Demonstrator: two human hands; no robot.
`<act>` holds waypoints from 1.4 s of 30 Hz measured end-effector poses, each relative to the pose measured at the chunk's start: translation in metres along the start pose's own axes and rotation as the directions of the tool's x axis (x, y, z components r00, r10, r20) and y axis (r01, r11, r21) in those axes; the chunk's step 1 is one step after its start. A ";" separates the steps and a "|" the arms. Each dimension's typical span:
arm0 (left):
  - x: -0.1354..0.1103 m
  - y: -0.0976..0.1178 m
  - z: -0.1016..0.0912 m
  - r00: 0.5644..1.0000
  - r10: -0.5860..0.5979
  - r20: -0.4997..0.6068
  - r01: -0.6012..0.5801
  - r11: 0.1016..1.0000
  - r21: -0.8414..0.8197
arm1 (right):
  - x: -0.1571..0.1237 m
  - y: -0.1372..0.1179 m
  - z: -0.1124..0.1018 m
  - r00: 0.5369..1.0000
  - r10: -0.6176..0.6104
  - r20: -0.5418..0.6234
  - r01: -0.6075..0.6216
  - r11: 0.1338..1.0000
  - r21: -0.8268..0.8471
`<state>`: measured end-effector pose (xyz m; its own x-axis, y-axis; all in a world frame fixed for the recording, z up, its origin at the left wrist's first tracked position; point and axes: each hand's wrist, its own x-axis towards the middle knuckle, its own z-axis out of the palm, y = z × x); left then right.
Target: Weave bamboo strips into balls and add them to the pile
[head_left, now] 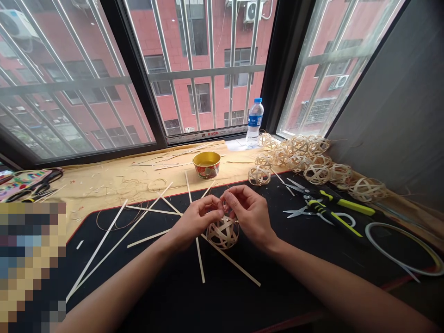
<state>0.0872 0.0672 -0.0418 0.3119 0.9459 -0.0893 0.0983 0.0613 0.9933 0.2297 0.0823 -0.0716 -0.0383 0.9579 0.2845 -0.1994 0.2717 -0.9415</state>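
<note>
A small woven ball of pale bamboo strips (222, 232) sits between my hands, just above the black mat (166, 296). My left hand (198, 217) pinches a thin strip at the ball's top left. My right hand (249, 213) is closed on the same strip end at the ball's top right. Long loose strips (114, 240) run out from under the ball across the mat.
Several finished woven balls (301, 159) are heaped at the back right. Two green-handled scissors (326, 208) and a coiled strip (405, 249) lie right. A yellow bowl (206, 164) and a water bottle (255, 122) stand near the window. A blurred patch covers the lower left.
</note>
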 end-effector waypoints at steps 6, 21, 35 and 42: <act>0.000 -0.003 0.001 1.000 -0.017 0.020 0.019 0.992 -0.125 | -0.001 -0.002 0.000 0.999 -0.030 -0.025 0.030 0.999 0.013; -0.004 0.004 0.008 0.993 -0.073 -0.089 0.062 0.990 -0.124 | -0.002 -0.015 0.001 0.993 -0.099 -0.062 0.104 0.991 0.088; -0.006 0.002 0.007 0.997 -0.073 -0.015 0.069 0.986 -0.153 | 0.002 -0.010 -0.002 0.999 -0.051 0.008 0.050 0.994 0.093; -0.005 0.004 0.005 0.982 -0.190 -0.013 0.187 0.972 -0.144 | 0.004 -0.016 -0.006 0.997 -0.072 0.004 0.071 0.993 0.094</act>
<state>0.0908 0.0612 -0.0375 0.2753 0.9210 -0.2757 0.0180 0.2817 0.9593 0.2390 0.0824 -0.0566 -0.0281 0.9355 0.3521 -0.2932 0.3290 -0.8977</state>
